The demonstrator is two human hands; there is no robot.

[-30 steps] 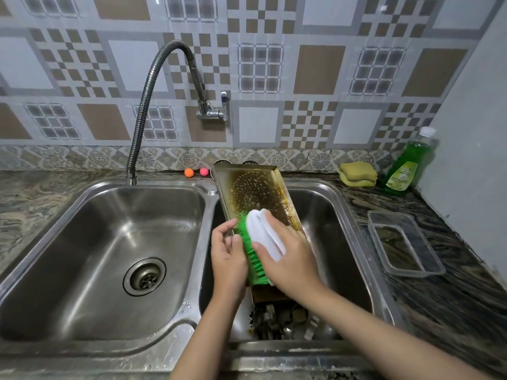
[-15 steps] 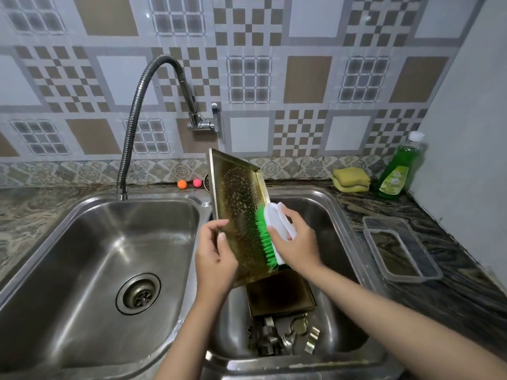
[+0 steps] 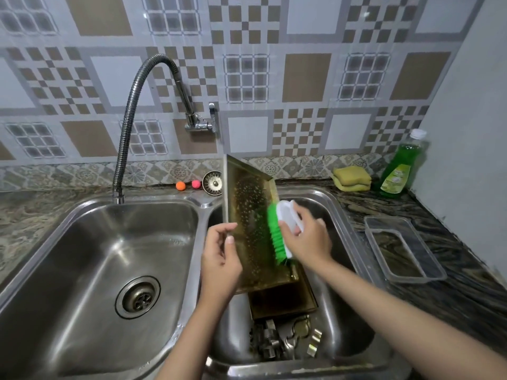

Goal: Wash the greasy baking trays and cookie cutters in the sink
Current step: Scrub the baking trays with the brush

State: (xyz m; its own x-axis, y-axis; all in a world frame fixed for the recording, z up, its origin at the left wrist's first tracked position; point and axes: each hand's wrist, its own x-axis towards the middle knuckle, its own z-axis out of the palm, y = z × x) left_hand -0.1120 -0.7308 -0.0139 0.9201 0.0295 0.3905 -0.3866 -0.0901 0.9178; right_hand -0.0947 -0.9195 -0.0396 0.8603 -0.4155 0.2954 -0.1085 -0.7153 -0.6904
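A greasy golden baking tray (image 3: 248, 215) stands nearly upright over the right sink basin (image 3: 345, 319). My left hand (image 3: 220, 259) grips its left edge. My right hand (image 3: 307, 237) holds a white scrub brush with green bristles (image 3: 277, 231) against the tray's face. A second dark greasy tray (image 3: 282, 300) lies in the basin beneath. Several metal cookie cutters (image 3: 282, 341) sit at the basin's near end.
The left basin (image 3: 90, 259) has a drain and a flexible faucet (image 3: 131, 113) above its far rim. On the counter stand a green soap bottle (image 3: 400, 165), yellow sponges (image 3: 352, 178), a clear plastic container (image 3: 403, 248), a sink strainer (image 3: 212, 182) and two small balls (image 3: 188, 185).
The tray has been tilted up from leaning back to nearly upright. The brush has moved from the tray's lower end to its right side, and the second tray below is now exposed.
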